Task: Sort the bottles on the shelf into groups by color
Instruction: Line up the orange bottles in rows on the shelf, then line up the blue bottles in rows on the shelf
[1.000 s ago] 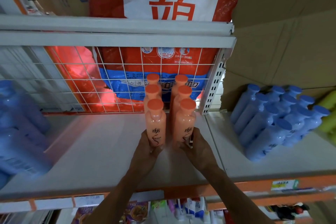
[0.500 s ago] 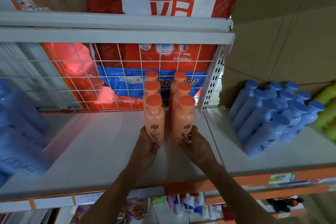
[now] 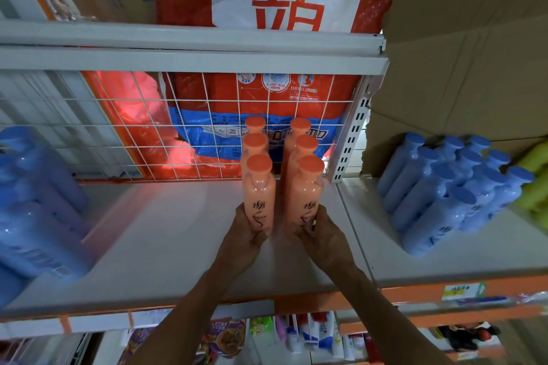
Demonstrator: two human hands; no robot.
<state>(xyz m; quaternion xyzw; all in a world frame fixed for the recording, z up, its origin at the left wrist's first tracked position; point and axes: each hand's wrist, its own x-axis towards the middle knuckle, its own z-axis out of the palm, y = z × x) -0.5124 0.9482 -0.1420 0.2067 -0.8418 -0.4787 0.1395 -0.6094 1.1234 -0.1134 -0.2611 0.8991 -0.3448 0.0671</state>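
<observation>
Several orange bottles stand upright in two rows on the white shelf (image 3: 166, 234), in front of the wire grid. My left hand (image 3: 244, 235) grips the base of the front left orange bottle (image 3: 258, 191). The fingers of my right hand (image 3: 323, 235) are wrapped around the base of the front right orange bottle (image 3: 305, 195). A cluster of blue bottles (image 3: 447, 187) stands on the shelf section to the right. More blue bottles (image 3: 32, 201) sit blurred at the far left. Yellow-green bottles (image 3: 536, 175) show at the right edge.
A white wire grid (image 3: 192, 127) backs the shelf, with a red and blue bag (image 3: 267, 104) behind it. Cardboard boxes (image 3: 468, 62) stand at the back right. A perforated upright post (image 3: 348, 139) separates the two shelf sections. A lower shelf holds small packaged goods (image 3: 296, 335).
Both hands keep hold of the two front orange bottles, which stay close to their place in the rows. The view has shifted slightly.
</observation>
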